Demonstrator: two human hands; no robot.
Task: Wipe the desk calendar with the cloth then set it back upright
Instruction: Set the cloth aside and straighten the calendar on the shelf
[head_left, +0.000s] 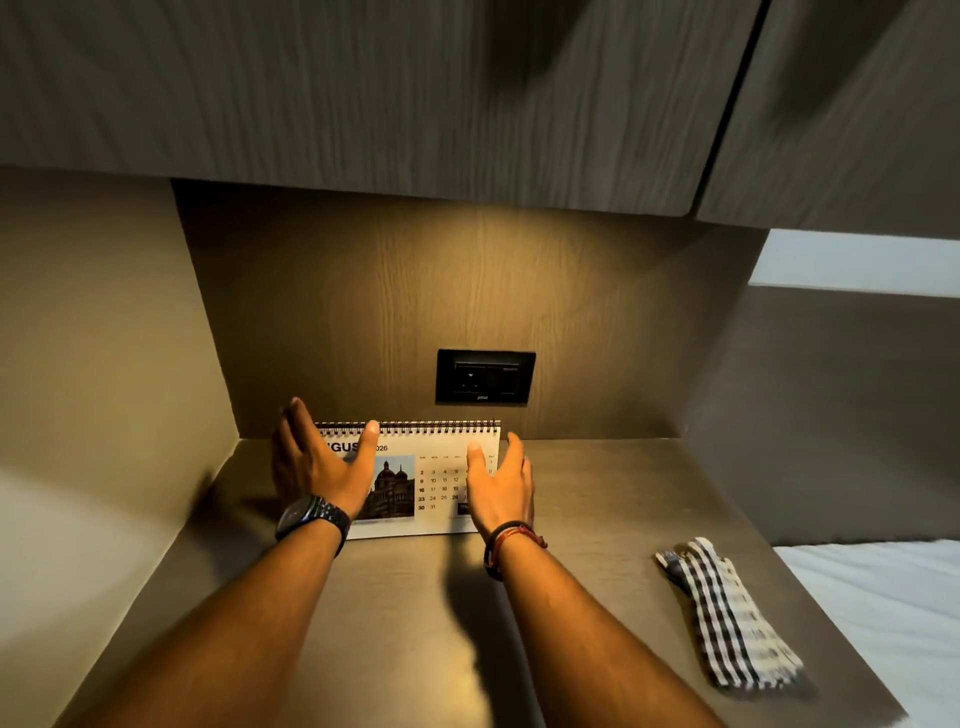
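Observation:
The desk calendar (434, 480) stands upright near the back of the brown desk (395, 623), spiral-bound along its top, showing an August page with a building photo. My left hand (317, 462) is at its left end with spread fingers, the thumb over the top left of the page. My right hand (501, 480) is at its right end, fingers apart, thumb in front of the date grid. Neither hand clearly grips it. The checked black-and-white cloth (727, 613) lies folded on the desk to the right, apart from both hands.
A black wall socket (485, 376) sits on the wooden back panel just above the calendar. Overhead cabinets (363, 93) hang low above the desk. A side wall closes the left; a white bed surface (883, 613) lies beyond the desk's right edge.

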